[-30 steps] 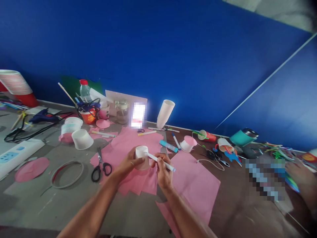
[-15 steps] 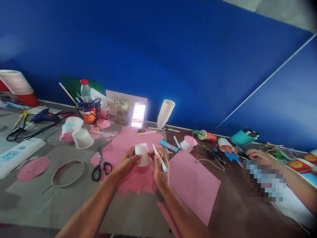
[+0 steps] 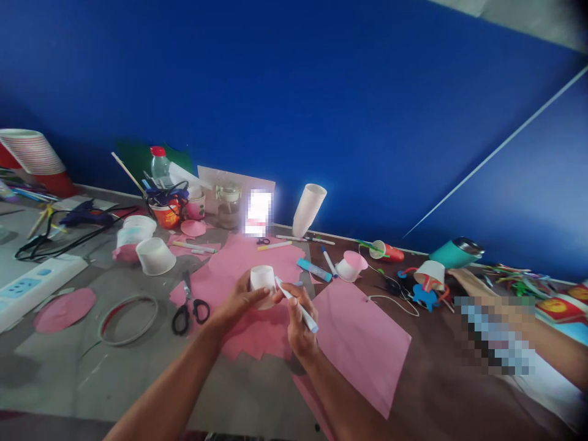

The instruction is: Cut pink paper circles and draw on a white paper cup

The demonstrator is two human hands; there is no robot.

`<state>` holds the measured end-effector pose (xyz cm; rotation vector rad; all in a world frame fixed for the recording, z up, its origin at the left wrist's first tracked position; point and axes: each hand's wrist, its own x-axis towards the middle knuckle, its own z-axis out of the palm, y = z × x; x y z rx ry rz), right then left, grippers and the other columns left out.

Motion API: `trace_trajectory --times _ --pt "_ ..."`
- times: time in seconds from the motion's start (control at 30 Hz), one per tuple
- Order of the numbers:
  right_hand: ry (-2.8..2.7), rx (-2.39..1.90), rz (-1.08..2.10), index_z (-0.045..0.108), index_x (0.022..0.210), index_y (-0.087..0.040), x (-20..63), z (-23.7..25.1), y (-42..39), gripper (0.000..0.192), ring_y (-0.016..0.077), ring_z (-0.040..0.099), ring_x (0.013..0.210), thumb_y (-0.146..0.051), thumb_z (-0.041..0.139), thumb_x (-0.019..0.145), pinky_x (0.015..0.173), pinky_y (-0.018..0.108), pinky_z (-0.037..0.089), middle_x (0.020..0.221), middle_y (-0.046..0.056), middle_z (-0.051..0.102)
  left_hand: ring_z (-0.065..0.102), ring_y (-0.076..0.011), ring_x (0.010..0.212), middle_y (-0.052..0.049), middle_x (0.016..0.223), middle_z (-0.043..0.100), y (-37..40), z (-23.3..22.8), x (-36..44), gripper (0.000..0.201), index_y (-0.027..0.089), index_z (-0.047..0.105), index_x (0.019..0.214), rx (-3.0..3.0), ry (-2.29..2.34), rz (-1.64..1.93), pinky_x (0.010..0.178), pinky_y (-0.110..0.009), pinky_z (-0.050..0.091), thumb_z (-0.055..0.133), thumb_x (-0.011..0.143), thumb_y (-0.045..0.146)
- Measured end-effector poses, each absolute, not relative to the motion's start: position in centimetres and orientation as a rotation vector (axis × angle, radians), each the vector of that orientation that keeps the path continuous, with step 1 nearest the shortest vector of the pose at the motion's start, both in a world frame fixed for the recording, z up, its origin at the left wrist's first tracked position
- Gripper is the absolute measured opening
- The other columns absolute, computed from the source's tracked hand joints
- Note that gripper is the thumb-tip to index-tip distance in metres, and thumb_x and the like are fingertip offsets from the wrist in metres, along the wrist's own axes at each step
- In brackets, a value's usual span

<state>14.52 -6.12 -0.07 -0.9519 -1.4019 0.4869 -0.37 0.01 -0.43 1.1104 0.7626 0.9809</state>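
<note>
My left hand is wrapped round a small white paper cup, held bottom-up above the pink paper, thumb across its front. In my right hand is a white marker, gripped like a pen. Its tip points up and left and comes close to the cup's right side; whether it touches, I cannot tell. A small pale piece shows just behind my right fingers, too small to name. Under both hands lie overlapping pink paper sheets. Black-handled scissors rest left of my left hand.
To the left are a tape ring, a white cup, a power strip and a glue gun. Behind stand a glass jar and stacked cups. Another person's arm reaches in from the right, near a teal flask.
My right hand has tilted and brought the marker's tip closer to the cup. At the right, a cup with blue and red parts has turned upright beside the other person's hand.
</note>
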Motion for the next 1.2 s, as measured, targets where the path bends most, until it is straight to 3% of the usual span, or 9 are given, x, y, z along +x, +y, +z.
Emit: trace_trajectory --times 0.3,1.2 --pt "-1.449 -0.957 0.505 0.058 0.104 -0.022 14.42 -0.05 -6.03 0.014 0.0163 0.066 0.068 -0.030 0.049 0.097 0.065 0.028 0.054 0.075 0.001 0.068 0.059 -0.0182 0.081 -0.004 0.089 0.064 0.40 -1.35 -0.24 0.056 0.013 0.059 0.111 1.085 0.834 0.988 0.070 -0.028 0.048 0.083 0.067 0.039" --pt "-1.474 -1.025 0.478 0.060 0.097 -0.023 14.66 -0.20 -5.79 0.012 0.0153 0.065 0.061 -0.027 0.050 0.093 0.059 0.026 0.052 0.071 -0.001 0.070 0.059 -0.0190 0.085 -0.004 0.094 0.064 0.21 -1.16 -0.30 0.054 0.015 0.061 0.115 1.094 0.818 0.974 0.075 -0.029 0.047 0.081 0.069 0.035"
